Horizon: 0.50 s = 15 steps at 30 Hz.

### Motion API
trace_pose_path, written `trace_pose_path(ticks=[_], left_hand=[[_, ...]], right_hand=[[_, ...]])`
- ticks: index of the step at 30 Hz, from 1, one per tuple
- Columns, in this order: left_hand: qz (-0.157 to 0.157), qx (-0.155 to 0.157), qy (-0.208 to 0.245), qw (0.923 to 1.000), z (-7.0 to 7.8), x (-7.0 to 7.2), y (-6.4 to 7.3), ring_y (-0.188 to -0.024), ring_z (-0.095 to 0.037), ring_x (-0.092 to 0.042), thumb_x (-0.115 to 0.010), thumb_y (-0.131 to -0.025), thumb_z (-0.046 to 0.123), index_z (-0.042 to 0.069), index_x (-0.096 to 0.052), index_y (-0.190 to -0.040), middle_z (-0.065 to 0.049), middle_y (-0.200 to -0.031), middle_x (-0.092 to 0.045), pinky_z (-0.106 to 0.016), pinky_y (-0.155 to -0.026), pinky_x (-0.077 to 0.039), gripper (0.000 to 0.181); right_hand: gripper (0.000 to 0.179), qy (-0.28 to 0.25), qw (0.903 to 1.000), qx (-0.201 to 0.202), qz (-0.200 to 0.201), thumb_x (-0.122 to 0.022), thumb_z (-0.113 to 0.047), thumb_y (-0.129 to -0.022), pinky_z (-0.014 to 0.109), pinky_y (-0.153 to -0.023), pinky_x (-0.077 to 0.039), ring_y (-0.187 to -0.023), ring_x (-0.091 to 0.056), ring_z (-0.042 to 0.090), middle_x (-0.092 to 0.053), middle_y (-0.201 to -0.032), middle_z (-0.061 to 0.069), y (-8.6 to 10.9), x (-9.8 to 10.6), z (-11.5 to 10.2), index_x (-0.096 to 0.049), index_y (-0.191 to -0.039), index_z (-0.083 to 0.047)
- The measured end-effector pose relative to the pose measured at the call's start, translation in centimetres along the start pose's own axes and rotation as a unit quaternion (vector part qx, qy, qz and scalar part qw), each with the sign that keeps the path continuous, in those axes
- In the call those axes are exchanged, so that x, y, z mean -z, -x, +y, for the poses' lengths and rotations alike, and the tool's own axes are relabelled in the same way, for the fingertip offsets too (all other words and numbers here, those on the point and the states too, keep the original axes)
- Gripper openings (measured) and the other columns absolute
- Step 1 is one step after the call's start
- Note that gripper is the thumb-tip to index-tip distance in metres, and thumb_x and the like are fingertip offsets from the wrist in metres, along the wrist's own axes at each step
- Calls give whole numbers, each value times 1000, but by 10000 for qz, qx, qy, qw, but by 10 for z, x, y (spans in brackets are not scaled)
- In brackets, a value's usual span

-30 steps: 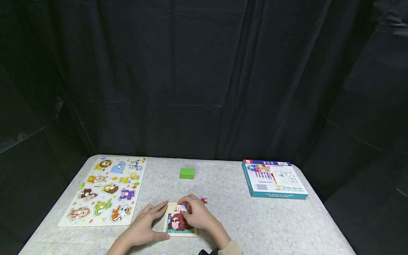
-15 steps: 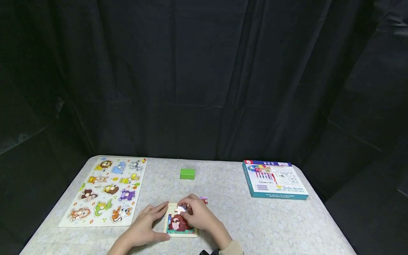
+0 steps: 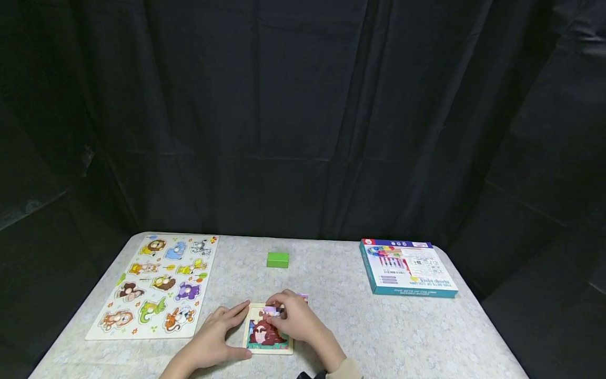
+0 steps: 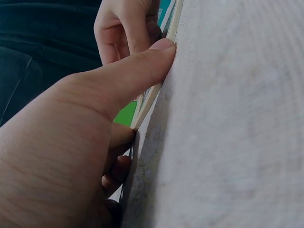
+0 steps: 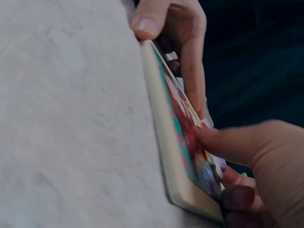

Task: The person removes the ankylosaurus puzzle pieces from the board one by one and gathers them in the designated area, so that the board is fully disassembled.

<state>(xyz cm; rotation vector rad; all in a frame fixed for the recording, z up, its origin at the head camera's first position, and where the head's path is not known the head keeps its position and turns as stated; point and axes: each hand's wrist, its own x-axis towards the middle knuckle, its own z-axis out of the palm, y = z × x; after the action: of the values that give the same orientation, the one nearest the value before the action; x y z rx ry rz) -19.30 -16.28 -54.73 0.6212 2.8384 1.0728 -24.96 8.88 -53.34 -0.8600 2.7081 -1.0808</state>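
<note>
A small wooden jigsaw tray [image 3: 269,351] with a brown animal picture lies in front of me. My left hand [image 3: 213,337] holds it along its left side, thumb at the near corner and index finger at the far one. The right wrist view shows the tray's pale edge [image 5: 161,128] and the teal strip of the picture. My right hand [image 3: 295,317] pinches a pale pink jigsaw piece [image 3: 271,311] between thumb and fingers, tilted over the upper part of the tray. Another pinkish jigsaw piece [image 3: 304,298] lies on the table, partly hidden behind the right hand.
A white animal peg puzzle board [image 3: 153,287] lies on the left. Beyond the tray sits a green block [image 3: 278,260]. A flat teal and white box [image 3: 408,267] is at the right, near the far corner. Black cloth [image 3: 303,131] hangs behind the table.
The pinched piece has changed its tilt, and a dark gap now shows beside it under my right fingers. My left hand stays in place on the tray.
</note>
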Motion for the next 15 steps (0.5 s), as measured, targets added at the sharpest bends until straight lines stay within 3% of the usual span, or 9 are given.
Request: trace_pose_path(ticks=[6,15], left_hand=[[43,-87,-51,9999,2,2,0,-102,-2,-43,-92,-74,56,10,-54,-156,-1,-163,-50,-36,-96,-43,102],[-25,60,66,10000,4,2,1,-102,-2,-42,-93,-73,55,11,-53,-157,-1,-162,-51,-35,-95,-43,103]], right_hand=[[29,-299,9994,-54,-171,-86,-16,-90,21,-72,-49,-75,-52,1,-66,-105,-2,0,5,3,-77,-117,-10],[36,-83,9992,1,-387,-80,-18,-96,22,-73,-49,-81,-52,1,-66,-114,0,2,8,2,-76,-130,-8]])
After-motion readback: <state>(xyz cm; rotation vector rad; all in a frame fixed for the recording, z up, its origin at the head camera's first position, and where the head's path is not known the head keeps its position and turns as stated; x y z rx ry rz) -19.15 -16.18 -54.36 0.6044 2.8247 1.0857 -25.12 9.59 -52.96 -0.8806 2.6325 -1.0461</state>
